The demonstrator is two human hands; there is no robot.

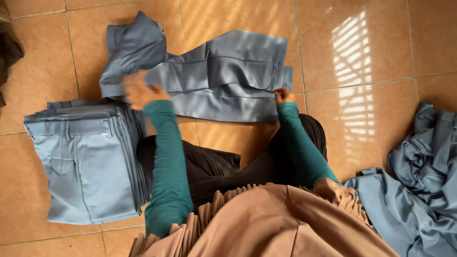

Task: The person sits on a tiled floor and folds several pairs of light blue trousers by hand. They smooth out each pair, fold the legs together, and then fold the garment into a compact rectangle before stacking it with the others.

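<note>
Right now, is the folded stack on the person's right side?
No, the folded stack lies by the left hand; a loose heap lies on the right.

Stack of folded grey-blue trousers (88,159), heap of loose grey-blue cloth (419,190), orange-tiled floor (381,52).

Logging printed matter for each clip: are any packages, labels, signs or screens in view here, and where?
None in view. Only grey-blue trousers under the left hand and right hand, a folded stack at left, a loose heap at right, all on the orange tiled floor.
</note>
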